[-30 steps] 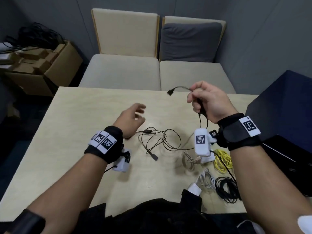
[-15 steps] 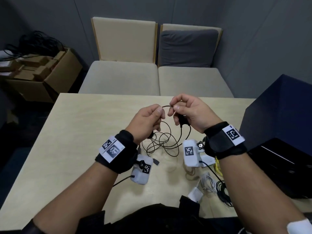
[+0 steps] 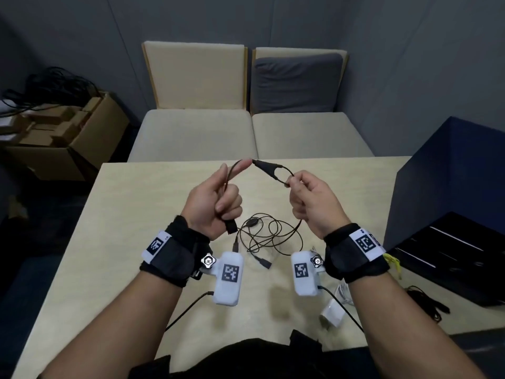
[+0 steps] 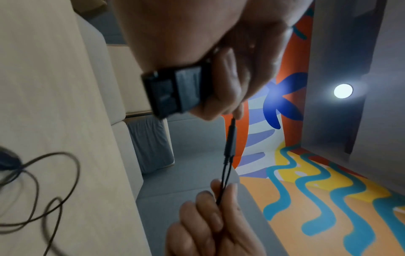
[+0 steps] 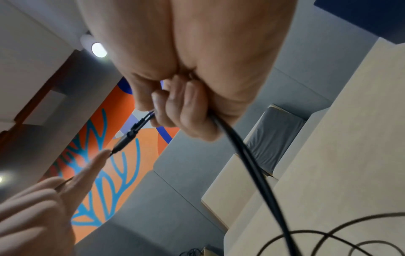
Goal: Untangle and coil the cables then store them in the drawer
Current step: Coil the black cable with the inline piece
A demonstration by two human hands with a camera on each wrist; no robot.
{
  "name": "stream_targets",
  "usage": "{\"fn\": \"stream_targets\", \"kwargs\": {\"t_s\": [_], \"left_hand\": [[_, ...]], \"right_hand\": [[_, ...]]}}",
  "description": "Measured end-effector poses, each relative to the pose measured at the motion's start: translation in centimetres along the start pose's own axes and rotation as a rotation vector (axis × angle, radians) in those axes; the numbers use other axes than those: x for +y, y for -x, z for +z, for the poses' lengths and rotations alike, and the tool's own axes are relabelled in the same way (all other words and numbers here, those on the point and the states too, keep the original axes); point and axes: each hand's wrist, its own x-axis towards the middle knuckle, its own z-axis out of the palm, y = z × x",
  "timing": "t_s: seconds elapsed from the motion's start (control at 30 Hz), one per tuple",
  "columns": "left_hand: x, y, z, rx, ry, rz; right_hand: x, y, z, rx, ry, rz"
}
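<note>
Both hands, the left hand (image 3: 216,199) and right hand (image 3: 310,199), pinched the black cable (image 3: 266,168) aloft, its slack (image 3: 269,236) uncoiled on the table (image 3: 131,242), so coiling had barely begun and storing remained.

The thin cable (image 3: 269,236) at the centre of the head view is black on a pale beige wood-grain table (image 3: 114,242). At the lower right lie a yellow cable (image 3: 393,262) and a white one (image 3: 343,292). The wrist views show a wall mural (image 4: 317,181) of orange, blue, teal and yellow wavy shapes.
</note>
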Motion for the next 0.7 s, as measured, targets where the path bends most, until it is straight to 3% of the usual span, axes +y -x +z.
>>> {"fn": "stream_targets", "kwargs": {"t_s": [0.17, 0.3, 0.4, 0.7], "left_hand": [[-0.5, 1.3, -0.8, -0.095, -0.1, 0.066], [-0.1, 1.3, -1.1, -0.083, 0.077, 0.017], [0.5, 1.0, -0.9, -0.082, 0.108, -0.01], [1.5, 0.2, -1.7, -0.003, 0.061, 0.187]], "right_hand": [[0.7, 0.1, 0.9, 0.094, 0.186, -0.015], [2.2, 0.8, 2.2, 0.107, 0.271, 0.009], [2.4, 1.4, 3.2, 0.07, 0.442, -0.021], [2.1, 1.8, 5.4, -0.101, 0.727, -0.09]]}}
